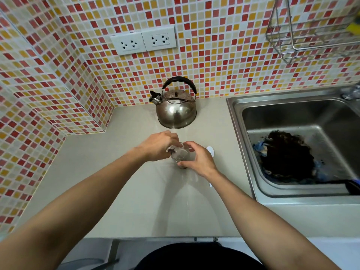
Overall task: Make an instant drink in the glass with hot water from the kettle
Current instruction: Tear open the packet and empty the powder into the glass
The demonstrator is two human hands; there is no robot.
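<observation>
Both hands are occupied at frame centre: the glass [181,156] is gripped by the right hand [200,159] while something small, unidentifiable, is pinched over its rim by the left hand [158,146], so powder could be spilled onto the desk [116,182] if tipped.

Grey countertop [120,191] lies bare from 6 to 9 o'clock of the small clear glass [182,155]; open passage there. Domed steel kettle with black handle [176,106] blocks 12 o'clock, near the tiled wall. White plastic spoon [211,151] lies just beside the glass at 3 o'clock. Beyond it, the stainless sink [241,121] rim bounds the right side. Both forearms cross the near counter.
</observation>
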